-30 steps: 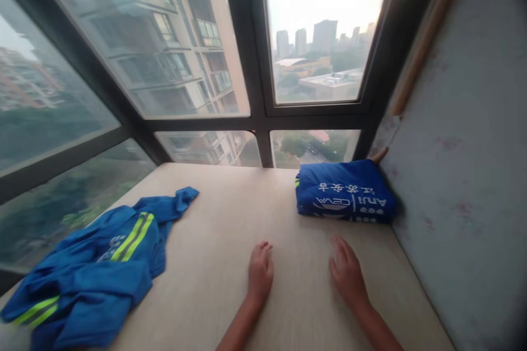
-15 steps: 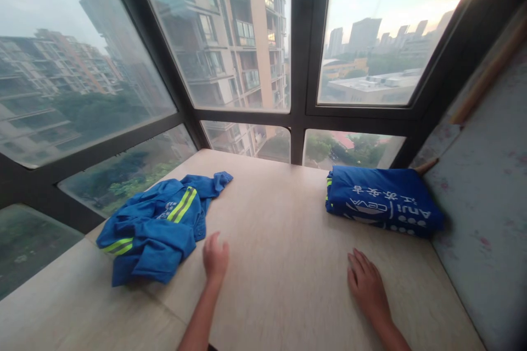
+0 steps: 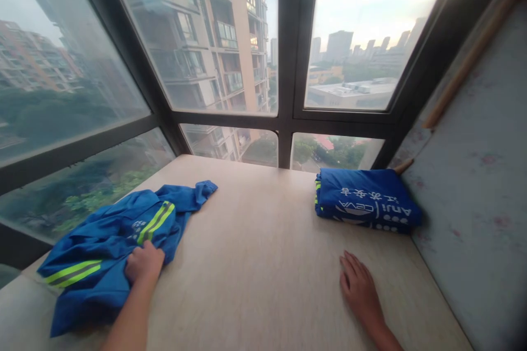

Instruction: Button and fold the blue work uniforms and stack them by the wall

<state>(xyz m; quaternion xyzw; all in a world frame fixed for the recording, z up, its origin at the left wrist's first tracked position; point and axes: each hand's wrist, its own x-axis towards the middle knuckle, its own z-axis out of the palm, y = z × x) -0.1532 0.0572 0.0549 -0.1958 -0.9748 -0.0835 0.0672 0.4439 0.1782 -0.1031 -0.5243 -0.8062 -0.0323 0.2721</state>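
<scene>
A crumpled blue work jacket (image 3: 111, 230) with yellow-green and grey reflective stripes lies on the left of the pale surface. On its near right part is my left hand (image 3: 145, 263), its fingers curled into the cloth and their tips hidden. My right hand (image 3: 359, 288) rests palm down on the bare surface, fingers stretched out and holding nothing. Beyond it, by the wall, sits a neatly folded stack of blue workwear (image 3: 366, 200) with white lettering on top and yellow-green edges showing at its left side.
The pale ledge (image 3: 247, 263) runs up to dark window frames (image 3: 284, 66) at the back and left. A flower-patterned wall (image 3: 465, 203) bounds the right side, with a wooden strip (image 3: 465, 66) along it. Buildings show outside the glass.
My left hand has moved left from the bare surface onto the jacket and its fingers have closed on the cloth. My right hand stays resting flat. The view has shifted slightly.
</scene>
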